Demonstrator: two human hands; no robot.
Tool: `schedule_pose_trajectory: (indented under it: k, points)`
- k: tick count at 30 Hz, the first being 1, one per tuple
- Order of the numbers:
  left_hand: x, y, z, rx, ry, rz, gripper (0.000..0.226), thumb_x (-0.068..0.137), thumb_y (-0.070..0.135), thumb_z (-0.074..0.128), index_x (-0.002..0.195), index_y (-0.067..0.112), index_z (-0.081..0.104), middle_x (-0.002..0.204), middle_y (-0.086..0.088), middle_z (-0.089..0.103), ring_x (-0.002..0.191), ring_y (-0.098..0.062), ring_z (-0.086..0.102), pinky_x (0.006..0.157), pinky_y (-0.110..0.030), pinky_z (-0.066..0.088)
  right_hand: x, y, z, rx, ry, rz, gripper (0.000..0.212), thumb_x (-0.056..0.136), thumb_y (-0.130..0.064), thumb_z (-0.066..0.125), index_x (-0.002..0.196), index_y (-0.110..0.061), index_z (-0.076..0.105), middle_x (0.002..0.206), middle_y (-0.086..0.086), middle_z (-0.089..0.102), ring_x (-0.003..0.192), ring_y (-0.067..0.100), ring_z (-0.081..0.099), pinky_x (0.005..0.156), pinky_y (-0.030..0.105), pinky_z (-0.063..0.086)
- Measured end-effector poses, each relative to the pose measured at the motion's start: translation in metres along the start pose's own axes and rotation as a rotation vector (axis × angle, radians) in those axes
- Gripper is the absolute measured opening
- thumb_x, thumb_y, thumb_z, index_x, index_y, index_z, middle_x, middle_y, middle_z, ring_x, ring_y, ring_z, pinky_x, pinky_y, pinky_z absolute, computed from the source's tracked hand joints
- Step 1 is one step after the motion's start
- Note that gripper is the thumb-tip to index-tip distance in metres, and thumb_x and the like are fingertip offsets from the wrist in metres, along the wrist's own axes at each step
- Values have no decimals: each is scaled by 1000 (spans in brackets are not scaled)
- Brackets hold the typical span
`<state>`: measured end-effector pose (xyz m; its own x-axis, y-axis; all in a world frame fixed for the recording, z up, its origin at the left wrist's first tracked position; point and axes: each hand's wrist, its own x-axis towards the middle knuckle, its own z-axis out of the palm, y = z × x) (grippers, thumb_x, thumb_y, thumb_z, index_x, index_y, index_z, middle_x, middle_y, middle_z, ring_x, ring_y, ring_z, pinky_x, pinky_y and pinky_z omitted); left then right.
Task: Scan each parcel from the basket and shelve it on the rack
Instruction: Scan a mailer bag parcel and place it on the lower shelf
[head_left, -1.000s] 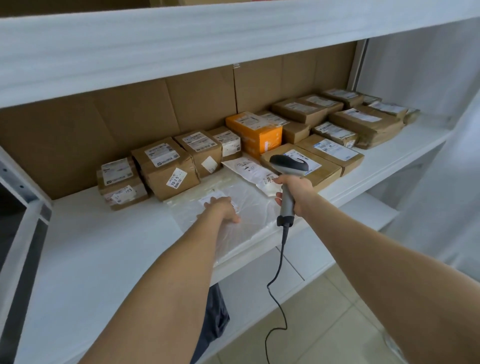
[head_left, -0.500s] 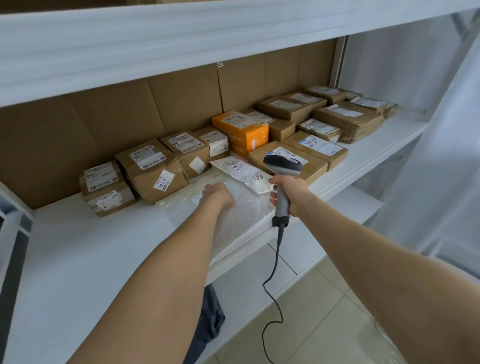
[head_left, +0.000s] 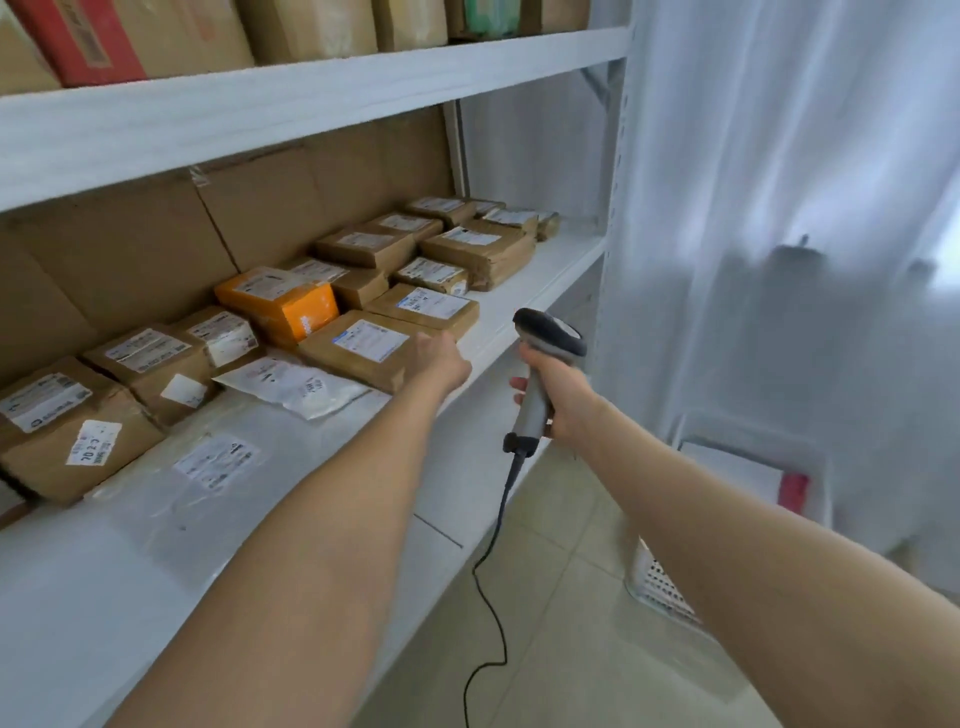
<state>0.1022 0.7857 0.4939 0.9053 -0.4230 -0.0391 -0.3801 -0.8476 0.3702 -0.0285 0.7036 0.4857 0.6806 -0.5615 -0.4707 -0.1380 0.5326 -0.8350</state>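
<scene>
My left grip (head_left: 441, 364) is at the near corner of a brown boxed parcel (head_left: 363, 348) on the rack's middle shelf (head_left: 550, 270). Its fingers are hidden, so I cannot tell whether it is released or clenched. At its 3 o'clock, my right grip (head_left: 563, 400) grasps the barcode scanner (head_left: 545, 338) by the handle. The clear-bagged parcel (head_left: 208, 467) lies flat on the shelf at 8 o'clock of the left grip, apart from it. The white basket (head_left: 660, 587) sits at 5 o'clock.
</scene>
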Motion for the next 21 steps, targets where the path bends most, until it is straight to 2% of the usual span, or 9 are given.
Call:
schedule_pose_trajectory:
  k: [3, 6, 8, 10, 15, 21]
  points:
    - [-17, 64, 31, 25, -29, 101, 47, 91, 22, 57, 136, 14, 46, 140, -15, 35, 127, -30, 41, 98, -37, 42, -5, -14, -69, 29, 73, 65, 50, 84, -52, 69, 119, -20, 53, 97, 4, 67, 88, 23, 63, 72, 41, 54]
    - [-35, 124, 67, 40, -64, 162, 47, 90, 19, 56, 136, 14, 45, 138, -15, 35, 123, -31, 45, 99, -38, 43, -10, -23, -137, 145, 82, 97, 54, 83, -53, 70, 117, -15, 54, 109, 8, 68, 100, 29, 65, 72, 48, 55]
    - [-48, 161, 92, 20, -121, 195, 46, 90, 17, 56, 135, 12, 45, 141, -14, 31, 124, -32, 43, 100, -40, 43, -14, -26, -181, 200, 97, 107, 48, 84, -50, 70, 108, -12, 56, 104, 8, 68, 98, 30, 65, 80, 52, 53]
    - [-59, 195, 118, 11, -169, 230, 45, 90, 20, 56, 133, 11, 45, 141, -13, 30, 124, -32, 41, 101, -41, 43, -15, -27, -221, 238, 128, 114, 41, 84, -48, 70, 98, -12, 55, 97, 7, 67, 91, 28, 64, 82, 54, 51]
    - [-68, 261, 174, 78, -229, 293, 46, 90, 22, 55, 134, 14, 45, 140, -14, 32, 125, -31, 40, 98, -41, 42, -10, -33, -299, 289, 201, 120, 42, 85, -48, 70, 98, -13, 51, 101, 7, 65, 88, 26, 63, 77, 54, 49]
    - [-59, 328, 242, 115, -329, 376, 47, 89, 21, 57, 134, 12, 44, 138, -16, 32, 124, -33, 41, 100, -38, 41, 19, -36, -384, 359, 310, 140, 36, 88, -45, 67, 94, -13, 53, 96, 7, 63, 85, 25, 61, 83, 56, 49]
